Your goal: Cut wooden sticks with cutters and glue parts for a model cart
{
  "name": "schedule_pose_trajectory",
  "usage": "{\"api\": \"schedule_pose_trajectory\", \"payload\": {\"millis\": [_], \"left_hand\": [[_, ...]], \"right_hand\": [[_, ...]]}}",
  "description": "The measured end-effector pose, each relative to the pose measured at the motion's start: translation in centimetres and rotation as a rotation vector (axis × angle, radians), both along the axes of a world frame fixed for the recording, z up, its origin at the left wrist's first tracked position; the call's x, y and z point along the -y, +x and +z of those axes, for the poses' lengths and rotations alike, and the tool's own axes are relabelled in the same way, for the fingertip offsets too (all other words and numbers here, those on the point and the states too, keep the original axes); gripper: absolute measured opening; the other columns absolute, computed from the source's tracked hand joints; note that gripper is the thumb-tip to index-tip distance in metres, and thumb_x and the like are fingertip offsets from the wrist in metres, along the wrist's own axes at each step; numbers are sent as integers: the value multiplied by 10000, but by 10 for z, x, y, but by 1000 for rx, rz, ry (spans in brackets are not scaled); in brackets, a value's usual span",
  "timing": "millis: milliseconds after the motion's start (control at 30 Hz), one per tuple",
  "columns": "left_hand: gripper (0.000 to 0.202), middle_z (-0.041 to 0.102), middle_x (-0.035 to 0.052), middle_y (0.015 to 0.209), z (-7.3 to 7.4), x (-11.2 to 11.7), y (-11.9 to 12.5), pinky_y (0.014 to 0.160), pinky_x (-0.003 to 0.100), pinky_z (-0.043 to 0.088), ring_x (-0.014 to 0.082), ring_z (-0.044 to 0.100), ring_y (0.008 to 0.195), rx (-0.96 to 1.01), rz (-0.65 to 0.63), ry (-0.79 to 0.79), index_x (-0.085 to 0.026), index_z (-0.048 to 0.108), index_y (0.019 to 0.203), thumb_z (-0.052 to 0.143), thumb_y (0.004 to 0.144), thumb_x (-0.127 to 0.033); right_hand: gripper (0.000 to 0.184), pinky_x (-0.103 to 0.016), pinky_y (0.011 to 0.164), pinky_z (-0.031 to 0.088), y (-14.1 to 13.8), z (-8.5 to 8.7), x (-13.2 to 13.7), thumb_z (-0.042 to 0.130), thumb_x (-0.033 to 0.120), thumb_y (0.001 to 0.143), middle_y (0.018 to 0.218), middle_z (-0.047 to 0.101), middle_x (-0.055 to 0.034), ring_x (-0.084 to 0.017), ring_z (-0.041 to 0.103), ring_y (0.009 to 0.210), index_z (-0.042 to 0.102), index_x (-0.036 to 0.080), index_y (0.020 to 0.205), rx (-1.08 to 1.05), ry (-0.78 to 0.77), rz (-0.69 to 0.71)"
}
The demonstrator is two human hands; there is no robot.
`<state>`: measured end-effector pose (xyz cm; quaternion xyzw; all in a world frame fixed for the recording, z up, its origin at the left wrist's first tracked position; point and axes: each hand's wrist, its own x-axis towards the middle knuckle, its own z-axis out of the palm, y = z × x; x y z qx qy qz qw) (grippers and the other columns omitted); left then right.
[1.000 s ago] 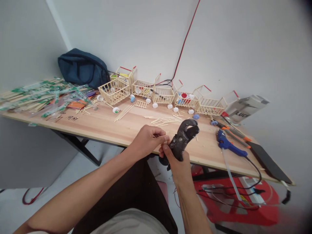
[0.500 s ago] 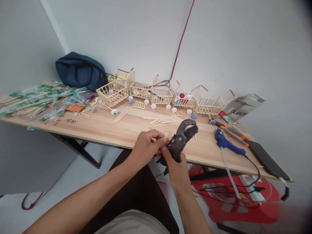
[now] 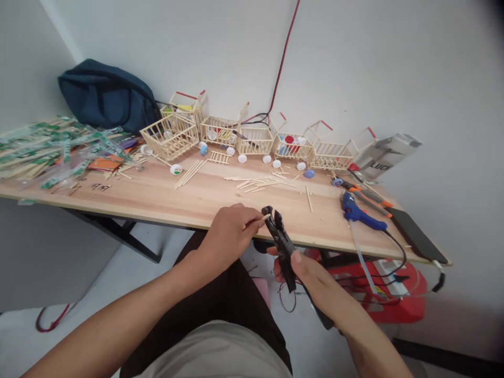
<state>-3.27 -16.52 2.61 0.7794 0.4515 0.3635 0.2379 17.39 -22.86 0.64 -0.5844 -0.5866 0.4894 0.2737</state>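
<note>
Pinching the wooden stick (image 3: pixel 263 217) tight in the closed grip of the left hand (image 3: pixel 230 234), just in front of the near edge of the counter (image 3: pixel 165 202), and poking its tip between the slightly parted jaws of the black cutter (image 3: pixel 281 242), probably for nipping it to length. Wrapping the grip of the right hand (image 3: pixel 315 275) fully round the cutter's handles, low and angled upward, steadying the head at the stick. Compared with half a second back, now holding the cutter edge-on and lower, no longer broadside with its head raised over the counter.
</note>
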Motion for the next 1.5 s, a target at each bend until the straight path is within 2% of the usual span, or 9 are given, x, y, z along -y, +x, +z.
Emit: {"api": "schedule_pose_trajectory", "payload": {"millis": [100,167,400,533,733,900,1133,1300,1500], "left_hand": [[263,663,29,730,-3,4,2,669,264,374,160,556,733,-135,15,127,-165,640,731,470,920,-229],[266,662,34,746,-5,6,3,678,277,394,166,549,742,-225,23,188,-161,627,747,442,933,-206],[173,641,51,774,-10,14,4,712,317,468,197,535,788,-437,56,346,-150,610,847,450,900,-107],[155,633,68,784,-7,18,6,718,338,493,211,538,777,-514,62,376,-123,610,862,472,859,-54],[165,644,91,816,-3,23,8,715,362,504,231,551,801,-544,54,394,-102,618,903,466,855,-58],[152,649,88,811,-1,25,10,679,352,496,232,559,801,-544,59,472,-111,620,888,471,869,-91],[162,648,88,811,-4,25,12,679,341,488,222,557,803,-512,46,590,-110,617,874,456,885,-111],[171,644,87,810,-8,25,15,686,334,486,214,554,810,-493,51,623,-110,610,885,440,892,-106],[125,641,72,780,-12,25,25,645,324,468,210,559,786,-533,43,660,-125,606,842,487,871,-101]], "right_hand": [[486,-315,732,441,-3,6,-2,419,619,882,789,679,-49,-216,595,789,683,219,803,74,48,22],[482,-300,709,430,-5,6,-4,417,618,884,786,669,-41,-204,585,771,674,217,810,88,72,35],[455,-273,631,404,-9,-1,-4,420,581,900,742,630,-27,-182,543,690,664,217,1020,123,113,67],[413,-265,611,391,-11,2,-1,448,534,905,727,626,-23,-176,535,652,663,217,1060,206,182,52],[418,-264,589,374,-13,5,1,427,517,917,714,635,-25,-164,521,598,654,199,1066,329,246,53],[451,-267,584,386,-14,5,4,400,532,919,712,650,-33,-172,550,600,648,177,1046,365,261,38],[404,-285,650,434,-14,6,8,443,519,902,849,688,-68,-214,624,742,636,177,995,441,352,-12],[399,-261,579,395,-14,2,12,420,535,905,708,633,-34,-181,566,636,594,189,814,467,390,-38],[429,-248,518,336,-10,-6,18,368,546,922,619,608,-16,-163,535,552,558,198,758,466,329,-61]]}}
